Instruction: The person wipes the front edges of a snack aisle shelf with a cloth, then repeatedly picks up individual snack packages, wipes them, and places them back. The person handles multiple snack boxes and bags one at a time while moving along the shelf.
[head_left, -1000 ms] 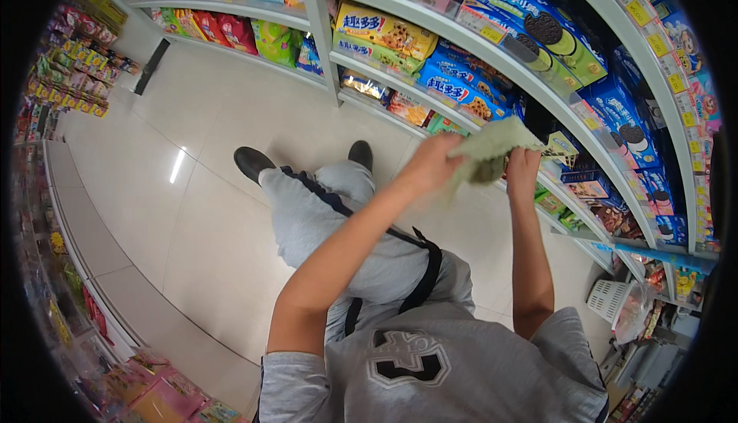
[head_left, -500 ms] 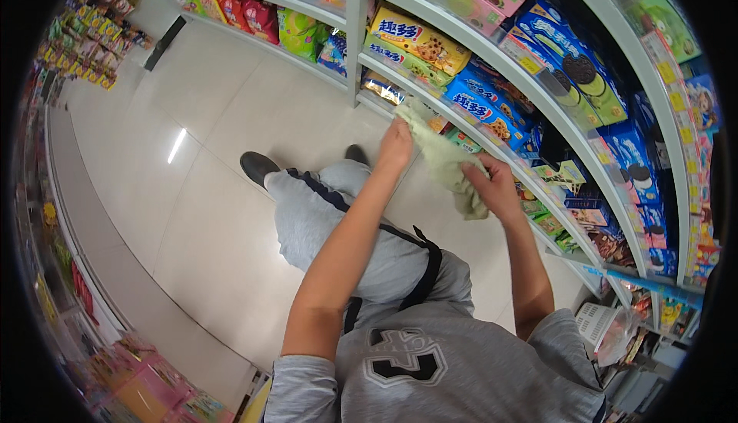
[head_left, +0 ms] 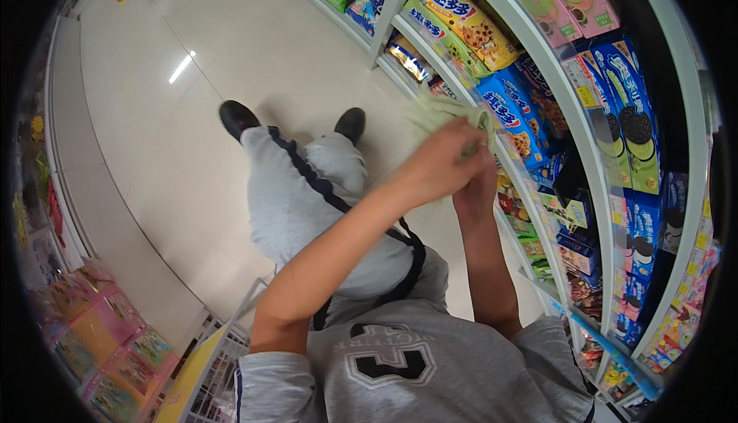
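A pale green cloth [head_left: 440, 112] hangs bunched and partly blurred in front of the shelf edge. My left hand [head_left: 444, 160] is closed on it, fingers curled, lying across in front of my right hand. Just below and behind, my right hand [head_left: 478, 185] also grips the cloth, and its fingers are largely hidden by the left. The hands touch or nearly touch. Beyond them on the shelf lie a blue cookie packet [head_left: 509, 119], a yellow cookie packet [head_left: 470, 23] and a green cookie packet [head_left: 442, 39].
Curved white shelves [head_left: 573, 108] with packaged snacks run along the right. Blue cookie boxes [head_left: 626, 100] stand on a higher shelf. Pale floor tiles [head_left: 165, 123] spread left of my legs. A low grey ledge [head_left: 96, 185] lines the left, and a wire rack [head_left: 211, 369] stands at lower left.
My left hand has moved right and down to meet the right hand, which has turned upward. The cloth, stretched between them before, is now bunched. The view has shifted, with the shelves steeper.
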A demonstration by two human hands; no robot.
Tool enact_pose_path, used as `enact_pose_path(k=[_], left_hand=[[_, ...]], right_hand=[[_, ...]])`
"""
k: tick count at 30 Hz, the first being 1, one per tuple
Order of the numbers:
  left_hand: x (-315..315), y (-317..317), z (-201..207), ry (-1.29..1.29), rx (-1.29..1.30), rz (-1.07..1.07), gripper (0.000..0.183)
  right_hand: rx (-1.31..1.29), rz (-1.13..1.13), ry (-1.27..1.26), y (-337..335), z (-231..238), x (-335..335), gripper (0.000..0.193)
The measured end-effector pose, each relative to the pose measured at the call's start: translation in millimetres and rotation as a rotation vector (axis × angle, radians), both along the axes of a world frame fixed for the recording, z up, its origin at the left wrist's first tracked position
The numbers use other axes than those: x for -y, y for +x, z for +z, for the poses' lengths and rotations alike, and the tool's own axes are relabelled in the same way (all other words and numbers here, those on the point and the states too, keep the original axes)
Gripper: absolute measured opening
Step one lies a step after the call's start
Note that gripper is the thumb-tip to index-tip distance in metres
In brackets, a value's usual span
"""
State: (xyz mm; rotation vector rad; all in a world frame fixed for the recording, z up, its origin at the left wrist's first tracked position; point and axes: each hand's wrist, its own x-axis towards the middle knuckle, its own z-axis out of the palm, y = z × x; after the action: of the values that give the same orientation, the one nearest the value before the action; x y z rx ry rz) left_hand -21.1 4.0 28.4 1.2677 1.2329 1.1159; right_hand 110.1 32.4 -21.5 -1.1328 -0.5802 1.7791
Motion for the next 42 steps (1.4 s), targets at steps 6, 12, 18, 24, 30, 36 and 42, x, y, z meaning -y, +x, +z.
enact_pose_path(k=[6, 12, 18, 24, 30, 36, 42], left_hand=[[136.2, -139.0, 85.0, 0.819, -0.007, 0.912, 0.039], [173.8, -201.2, 81.1, 0.819, -0.339, 1.033, 0.048], [162.4, -242.8, 63.1, 0.712, -0.379, 1.094, 0.057], [183.4, -233.4, 52.9, 0.935, -0.109, 1.057, 0.066], [139.1, -190.1, 50.6, 1.014, 0.341, 0.924, 0.075], [33.0, -61.8, -10.4, -0.205, 1.265, 0.592, 0.056], [1.8, -23.2, -68.0, -0.157, 1.657, 0.519, 0.037]], right_hand=[[0.263, 0.08, 0.062, 27.7, -26.7, -6.8, 0.042], [0.333, 0.143, 0.062, 14.0, -21.6, 5.9, 0.038], [0.425, 0.149, 0.069, -4.0, -15.8, 21.0, 0.038], [0.443, 0.264, 0.102, -26.9, -14.9, 20.9, 0.038], [0.506, 0.207, 0.291, -57.9, 14.0, 20.9, 0.044], [0.788, 0.785, 0.852, -70.6, 67.1, 16.2, 0.051], [1.471, 0.409, 1.165, -63.9, 42.9, -92.9, 0.042]])
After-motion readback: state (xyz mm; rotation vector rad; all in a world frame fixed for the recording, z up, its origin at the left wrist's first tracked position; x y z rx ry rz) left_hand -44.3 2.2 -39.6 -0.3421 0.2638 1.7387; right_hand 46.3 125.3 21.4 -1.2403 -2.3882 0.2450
